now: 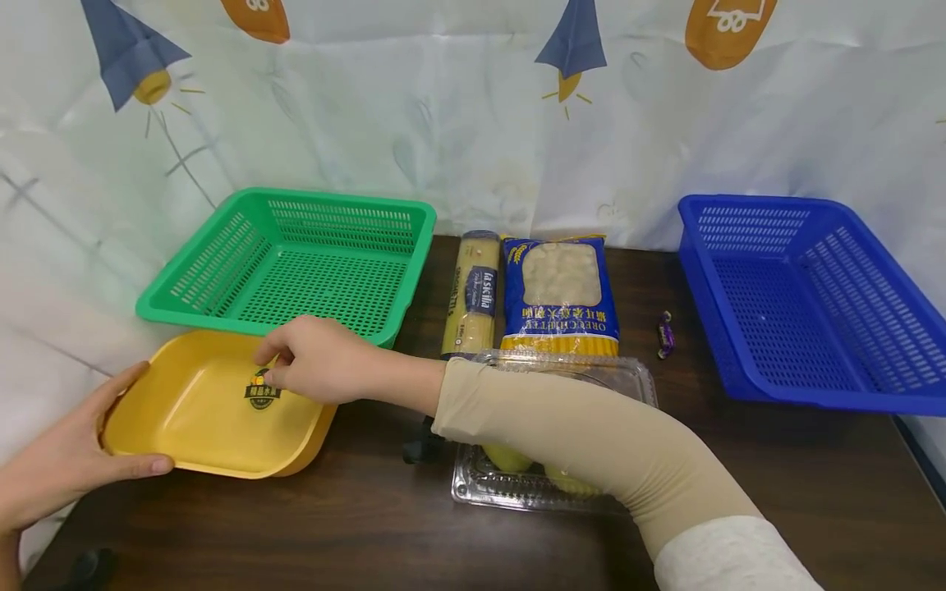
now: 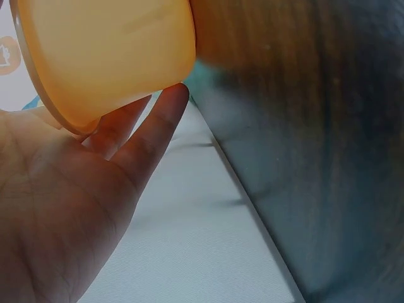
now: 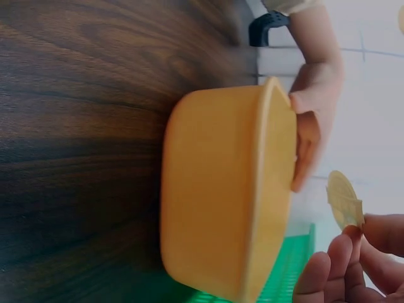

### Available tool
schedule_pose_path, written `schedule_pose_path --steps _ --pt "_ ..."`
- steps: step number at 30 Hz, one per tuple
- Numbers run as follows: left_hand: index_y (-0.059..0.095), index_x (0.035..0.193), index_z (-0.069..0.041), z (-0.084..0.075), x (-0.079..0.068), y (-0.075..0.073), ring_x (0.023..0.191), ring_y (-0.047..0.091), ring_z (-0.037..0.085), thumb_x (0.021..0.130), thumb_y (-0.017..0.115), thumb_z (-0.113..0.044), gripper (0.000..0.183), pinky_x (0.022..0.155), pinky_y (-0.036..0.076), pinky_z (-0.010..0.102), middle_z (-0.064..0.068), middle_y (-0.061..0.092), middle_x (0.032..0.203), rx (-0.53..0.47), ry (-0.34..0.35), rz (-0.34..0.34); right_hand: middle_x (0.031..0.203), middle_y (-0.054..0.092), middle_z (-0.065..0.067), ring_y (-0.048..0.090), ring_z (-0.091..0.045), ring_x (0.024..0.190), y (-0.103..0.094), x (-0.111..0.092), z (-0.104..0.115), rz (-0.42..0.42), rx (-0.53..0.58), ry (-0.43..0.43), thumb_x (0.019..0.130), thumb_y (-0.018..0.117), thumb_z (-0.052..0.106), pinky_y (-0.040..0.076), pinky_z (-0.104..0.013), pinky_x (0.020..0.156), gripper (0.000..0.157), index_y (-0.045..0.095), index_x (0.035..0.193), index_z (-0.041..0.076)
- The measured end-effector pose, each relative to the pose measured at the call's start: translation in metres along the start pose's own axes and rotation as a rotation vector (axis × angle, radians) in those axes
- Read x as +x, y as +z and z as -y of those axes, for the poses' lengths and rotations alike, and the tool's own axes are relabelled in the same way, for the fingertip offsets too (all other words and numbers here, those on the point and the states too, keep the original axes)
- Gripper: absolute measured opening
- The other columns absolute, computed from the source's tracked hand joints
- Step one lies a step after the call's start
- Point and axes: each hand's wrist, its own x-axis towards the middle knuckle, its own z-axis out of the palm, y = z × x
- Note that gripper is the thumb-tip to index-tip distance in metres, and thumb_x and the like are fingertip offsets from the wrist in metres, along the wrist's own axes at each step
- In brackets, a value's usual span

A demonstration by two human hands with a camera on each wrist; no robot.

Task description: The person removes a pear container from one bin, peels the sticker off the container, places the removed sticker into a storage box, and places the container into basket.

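Observation:
My right hand [image 1: 325, 361] pinches a small round sticker [image 1: 262, 391] above the yellow plastic basin [image 1: 210, 410]. The sticker has a dark printed emblem; from the right wrist view its pale back [image 3: 343, 199] shows between thumb and fingertips. At the basin's left end, my left hand [image 1: 70, 466] grips the rim, thumb at the front edge and fingers along the outer side. The basin leans toward me and nothing lies inside it. Under my right forearm, a clear plastic clamshell box [image 1: 473, 490] with yellow-green fruit is partly hidden.
A green basket [image 1: 310, 283] stands behind the basin, and a blue basket [image 1: 791, 320] at the far right. Between them lie a spaghetti pack [image 1: 473, 300], a blue bag of orecchiette [image 1: 562, 283] and a purple-wrapped candy [image 1: 666, 335]. A printed white cloth [image 1: 473, 123] hangs behind the table.

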Motion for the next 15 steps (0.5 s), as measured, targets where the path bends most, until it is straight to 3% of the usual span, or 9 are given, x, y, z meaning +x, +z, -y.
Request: schedule_pose_path --steps 8,15 --pt "-0.01 0.172 0.0 -0.002 0.0 -0.001 0.148 0.006 0.062 0.095 0.088 -0.02 0.127 0.089 0.008 -0.007 0.047 -0.006 0.17 0.008 -0.013 -0.004 0.113 0.072 0.015 0.059 0.007 0.095 0.008 0.007 -0.006 0.03 -0.059 0.003 0.11 0.069 0.02 0.049 -0.01 0.079 0.029 0.076 0.138 0.016" --pt "-0.009 0.174 -0.003 -0.001 -0.001 -0.002 0.15 0.007 0.058 0.095 0.088 -0.016 0.126 0.089 0.016 -0.005 0.045 -0.005 0.171 -0.003 0.008 0.0 0.114 0.074 0.014 0.058 0.008 0.093 0.012 0.009 -0.007 0.048 -0.076 0.015 0.109 0.072 0.021 0.049 -0.009 0.077 0.03 0.076 0.138 0.016"
